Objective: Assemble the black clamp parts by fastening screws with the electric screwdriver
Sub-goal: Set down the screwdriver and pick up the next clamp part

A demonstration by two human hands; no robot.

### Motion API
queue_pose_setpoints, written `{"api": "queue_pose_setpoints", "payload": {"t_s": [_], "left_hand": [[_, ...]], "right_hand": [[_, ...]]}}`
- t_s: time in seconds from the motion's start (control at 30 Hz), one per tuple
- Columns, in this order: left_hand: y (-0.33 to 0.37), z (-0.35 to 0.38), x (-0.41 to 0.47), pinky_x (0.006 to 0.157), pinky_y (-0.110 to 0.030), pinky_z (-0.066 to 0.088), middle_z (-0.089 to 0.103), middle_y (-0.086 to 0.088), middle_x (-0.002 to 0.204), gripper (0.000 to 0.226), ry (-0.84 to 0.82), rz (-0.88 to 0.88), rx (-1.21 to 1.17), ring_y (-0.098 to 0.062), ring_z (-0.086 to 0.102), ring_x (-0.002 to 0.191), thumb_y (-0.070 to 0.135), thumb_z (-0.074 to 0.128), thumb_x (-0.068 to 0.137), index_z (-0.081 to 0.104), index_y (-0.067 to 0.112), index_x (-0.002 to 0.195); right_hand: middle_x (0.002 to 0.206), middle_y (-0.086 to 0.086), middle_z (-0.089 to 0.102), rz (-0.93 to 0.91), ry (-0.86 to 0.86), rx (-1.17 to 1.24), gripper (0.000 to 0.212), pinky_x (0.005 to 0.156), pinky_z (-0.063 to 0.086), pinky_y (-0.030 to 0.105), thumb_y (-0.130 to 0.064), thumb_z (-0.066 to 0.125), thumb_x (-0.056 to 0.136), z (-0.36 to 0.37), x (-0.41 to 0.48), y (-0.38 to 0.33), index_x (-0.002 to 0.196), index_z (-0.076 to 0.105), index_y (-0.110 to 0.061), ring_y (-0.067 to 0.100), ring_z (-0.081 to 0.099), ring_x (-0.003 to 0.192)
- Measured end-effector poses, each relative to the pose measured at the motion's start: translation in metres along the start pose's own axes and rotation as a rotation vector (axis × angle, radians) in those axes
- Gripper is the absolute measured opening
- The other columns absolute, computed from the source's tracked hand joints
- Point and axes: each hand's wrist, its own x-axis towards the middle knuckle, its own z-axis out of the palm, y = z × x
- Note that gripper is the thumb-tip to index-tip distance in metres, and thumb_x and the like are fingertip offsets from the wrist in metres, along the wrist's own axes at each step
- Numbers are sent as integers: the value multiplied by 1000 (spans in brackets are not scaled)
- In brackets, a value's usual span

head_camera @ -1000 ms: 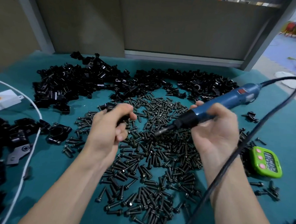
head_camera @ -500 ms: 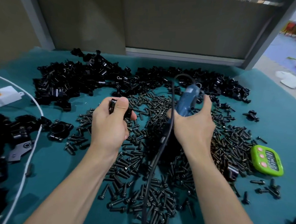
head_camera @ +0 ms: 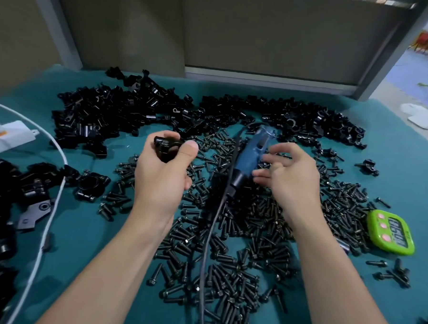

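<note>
The left hand (head_camera: 162,174) is curled round a small black metal clamp part (head_camera: 168,147), thumb pressed across its top, holding it up just above the table. The right hand (head_camera: 294,178) is loose and holds nothing; its fingers are spread just beside the blue-bodied electric screwdriver (head_camera: 252,151), which lies between the two hands on a spread of short black flanged screws (head_camera: 229,237), its black cord (head_camera: 212,226) trailing back between the forearms. Whether the fingertips touch the tool cannot be told. No screw is being driven now, so this piece looks either just fastened or waiting for its next screw. Most of the job seems left: a long heap of loose black clamp pieces (head_camera: 126,112) lies beyond both hands, while only a smaller cluster of black clamp bodies (head_camera: 91,185) sits outside the left hand. Out past the right wrist lies a green digital timer (head_camera: 390,231); a white cable (head_camera: 49,217) loops across the teal cloth tabletop (head_camera: 405,172) left of the left forearm. The cord and thick scatter of screws crowd the working space.
</note>
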Motion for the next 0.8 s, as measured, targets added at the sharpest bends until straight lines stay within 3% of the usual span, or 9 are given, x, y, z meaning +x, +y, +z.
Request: {"api": "queue_pose_setpoints", "payload": {"t_s": [0.07,0.13,0.2,0.33,0.47,0.53,0.67,0.8], "left_hand": [[0,0,1,47,-23,44,68,-10,94,12,9,26,-18,-7,46,48,18,68,101,61,16,110],[1,-3,3,46,-23,43,69,1,81,15,47,35,-21,-7,45,45,18,66,102,61,9,113],[2,-6,6,45,-24,44,68,2,75,13,82,23,-37,-7,45,43,16,65,103,60,7,112],[2,-7,10,47,-25,45,67,-4,79,11,110,-5,-47,-6,45,43,14,66,102,57,19,105],[-5,-7,12,49,-28,47,69,0,76,16,98,5,10,-8,45,41,16,70,99,56,24,103],[-8,-6,12,55,-33,48,69,-7,86,20,104,1,47,-7,46,40,17,73,96,56,27,100],[-11,-4,12,59,-35,49,60,-12,96,22,103,-9,63,-6,47,41,16,75,94,57,28,99],[-11,-4,11,55,-32,47,64,-17,101,19,78,-14,65,-7,46,41,18,72,96,57,28,100]], "right_hand": [[72,-5,75,-100,-48,-132,36,57,61,27,4,54,95,-5,-1,-4,83,70,-25,8,73,60],[63,-10,71,-259,-152,-405,36,43,49,16,0,65,89,-8,-3,-7,70,73,-30,0,65,53],[64,-13,71,-319,-351,-551,34,40,41,10,-3,70,84,-10,-10,-13,67,77,-32,-3,61,49],[66,-23,72,-290,-651,-755,20,49,47,8,-15,86,76,-11,-21,-18,71,81,-33,-9,65,60],[64,-19,71,-260,-638,-780,21,50,45,8,-25,94,69,-3,-26,-20,68,76,-36,-7,65,60],[66,-17,70,-268,-626,-797,22,53,49,12,-27,94,68,1,-30,-21,69,74,-36,-2,65,59],[64,-12,68,-318,-564,-859,16,52,51,19,-22,91,70,9,-36,-22,80,80,-28,5,64,60],[69,-2,71,-358,-557,-916,9,60,60,29,-20,87,76,14,-37,-20,82,80,-23,17,68,66]]}}
